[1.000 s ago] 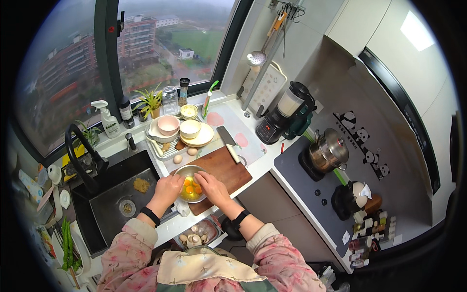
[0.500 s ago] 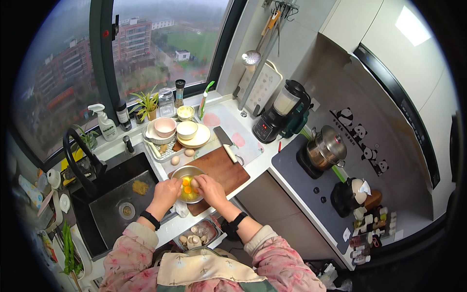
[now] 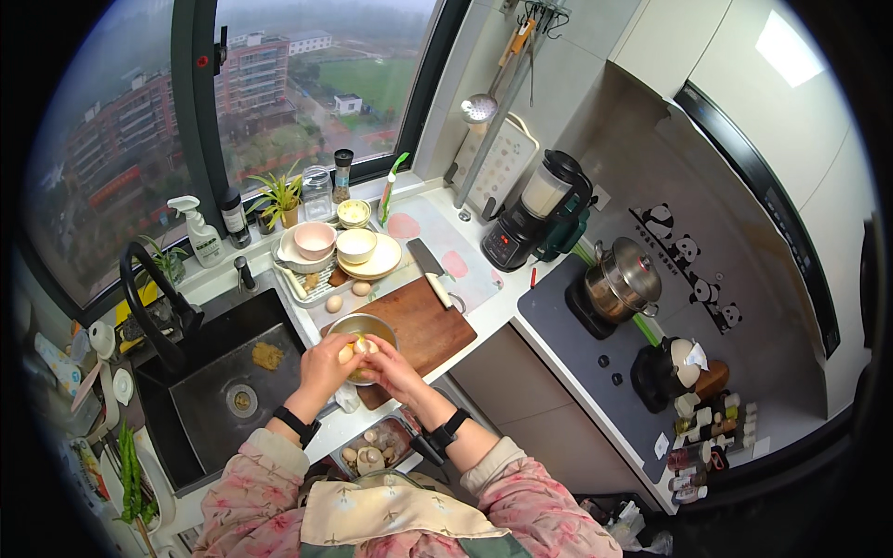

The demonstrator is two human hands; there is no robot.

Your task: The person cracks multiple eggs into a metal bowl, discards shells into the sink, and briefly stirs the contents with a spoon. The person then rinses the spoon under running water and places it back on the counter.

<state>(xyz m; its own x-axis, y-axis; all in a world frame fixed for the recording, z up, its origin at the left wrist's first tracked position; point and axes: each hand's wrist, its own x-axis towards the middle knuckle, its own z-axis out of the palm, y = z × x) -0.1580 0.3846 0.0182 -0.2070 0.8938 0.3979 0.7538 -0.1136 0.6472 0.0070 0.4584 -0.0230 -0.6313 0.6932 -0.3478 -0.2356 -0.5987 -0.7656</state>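
Note:
Cracked eggshell pieces (image 3: 358, 347) are gripped in my left hand (image 3: 324, 365) and my right hand (image 3: 394, 365), which meet over the near part of a metal bowl (image 3: 377, 325). My fingers are closed round the shells, and hands and shells hide most of the bowl's inside. The bowl stands at the left edge of a wooden cutting board (image 3: 419, 321). Two whole eggs (image 3: 361, 288) lie just beyond it. Below my hands, a container (image 3: 369, 458) holds several empty shells.
At left is a black sink (image 3: 200, 414) with a tap (image 3: 153, 307). A cleaver (image 3: 433, 272) lies across the board's far edge. Stacked bowls (image 3: 356, 245) stand behind. To the right are a blender (image 3: 539, 209) and a steel pot (image 3: 623, 284) on the stove.
My hands have drawn together above the bowl's near side, bringing the shell pieces together. The yolks that showed in the bowl are now covered by my hands.

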